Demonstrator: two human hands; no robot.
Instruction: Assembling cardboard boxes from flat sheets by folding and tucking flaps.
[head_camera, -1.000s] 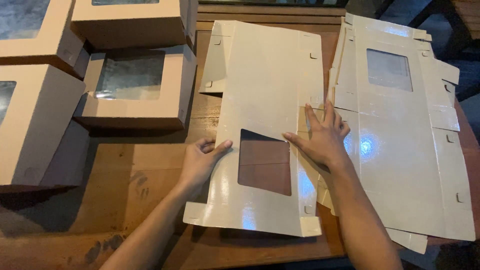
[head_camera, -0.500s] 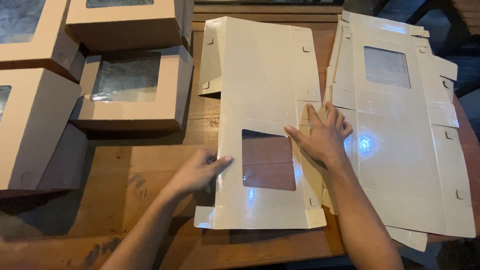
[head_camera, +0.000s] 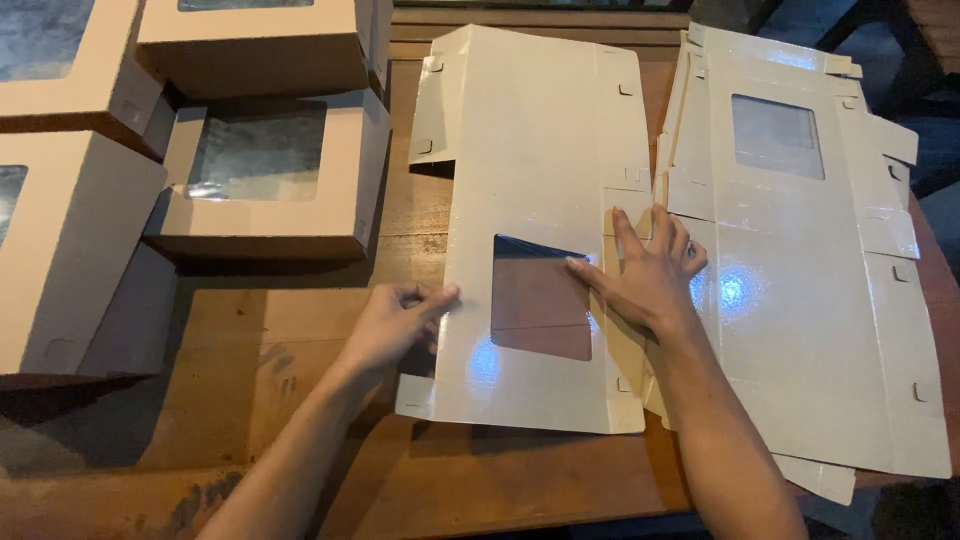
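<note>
Flat box blank (head_camera: 545, 200) lying on the wooden table (head_camera: 250, 440), stack of flat blanks (head_camera: 800, 290) just right of it, assembled window boxes (head_camera: 265, 175) left of it, left hand (head_camera: 395, 325) at its left edge, right hand (head_camera: 650, 275) on its right part

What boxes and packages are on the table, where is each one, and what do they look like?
Flat unfolded cream cardboard box blank with a see-through window: middle of the wooden table, glossy, under both hands.
Stack of flat cream window box blanks: right side, glossy.
Folded square cream window box: left of the middle blank.
More folded cream window boxes: far left and top left, packed together.
No labels, signs or screens.
</note>
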